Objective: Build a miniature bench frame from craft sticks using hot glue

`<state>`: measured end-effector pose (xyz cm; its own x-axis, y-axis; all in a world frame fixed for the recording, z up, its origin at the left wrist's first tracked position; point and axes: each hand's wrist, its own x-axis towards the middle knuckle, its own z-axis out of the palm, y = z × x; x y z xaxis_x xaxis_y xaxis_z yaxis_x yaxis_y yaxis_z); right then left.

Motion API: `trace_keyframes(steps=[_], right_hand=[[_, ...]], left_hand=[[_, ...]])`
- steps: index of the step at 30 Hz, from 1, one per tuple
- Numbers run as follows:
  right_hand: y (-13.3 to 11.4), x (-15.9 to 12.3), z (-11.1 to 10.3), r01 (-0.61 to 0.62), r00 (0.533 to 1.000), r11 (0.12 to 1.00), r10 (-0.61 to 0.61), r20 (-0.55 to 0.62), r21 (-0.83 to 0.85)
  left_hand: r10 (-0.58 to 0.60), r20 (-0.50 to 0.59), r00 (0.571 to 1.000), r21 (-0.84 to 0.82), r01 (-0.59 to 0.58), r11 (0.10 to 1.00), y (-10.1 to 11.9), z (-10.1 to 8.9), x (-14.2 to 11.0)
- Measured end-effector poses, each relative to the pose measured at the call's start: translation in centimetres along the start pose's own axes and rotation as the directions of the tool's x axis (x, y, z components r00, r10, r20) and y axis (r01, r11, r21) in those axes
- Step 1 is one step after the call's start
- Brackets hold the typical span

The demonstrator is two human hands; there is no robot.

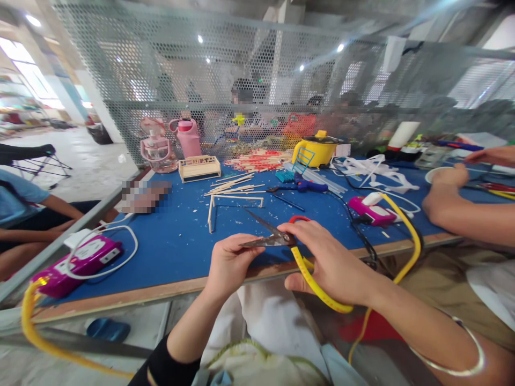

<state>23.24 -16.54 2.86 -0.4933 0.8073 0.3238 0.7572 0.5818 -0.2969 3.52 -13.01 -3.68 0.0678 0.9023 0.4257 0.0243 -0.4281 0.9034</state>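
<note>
Scissors with dark blades and a red and yellow handle are gripped in my right hand. The blades are spread apart and point left over the table's front edge. My left hand is closed in a pinch beside the lower blade. Whatever is between its fingertips is hidden or too small to name. Just beyond lies an angular frame of thin wooden sticks. Farther back are several loose wooden sticks and a blue glue gun.
A small wooden tray-like model, red-tipped sticks and a yellow pot stand at the back. Purple power strips with cords lie left and right. A co-worker's arm rests at the right; another person sits left.
</note>
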Motion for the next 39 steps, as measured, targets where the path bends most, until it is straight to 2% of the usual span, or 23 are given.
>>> trace_keyframes(steps=[7,13,29,34,39], right_hand=[[-0.17,0.09,-0.13,-0.026,1.0,1.0,0.026,0.008,-0.014],[-0.19,0.11,-0.04,-0.036,0.999,0.999,0.036,0.025,-0.007],[-0.45,-0.08,-0.22,-0.019,1.0,1.0,0.019,-0.016,-0.005],[-0.41,-0.22,-0.04,-0.097,0.994,0.995,0.096,0.044,0.011],[-0.15,-0.17,0.25,-0.186,0.983,0.981,0.186,0.012,0.053]], left_hand=[[-0.013,-0.025,1.0,-0.046,0.012,0.999,-0.14,0.02,-0.03],[0.032,-0.047,0.998,-0.024,-0.034,0.999,0.1,-0.01,-0.13],[0.043,-0.045,0.998,0.034,-0.042,0.999,-0.03,-0.01,-0.27],[0.071,-0.045,0.996,-0.008,-0.071,0.997,-0.39,0.17,-0.31],[-0.011,-0.071,0.997,-0.053,0.007,0.999,-0.42,0.21,-0.26]])
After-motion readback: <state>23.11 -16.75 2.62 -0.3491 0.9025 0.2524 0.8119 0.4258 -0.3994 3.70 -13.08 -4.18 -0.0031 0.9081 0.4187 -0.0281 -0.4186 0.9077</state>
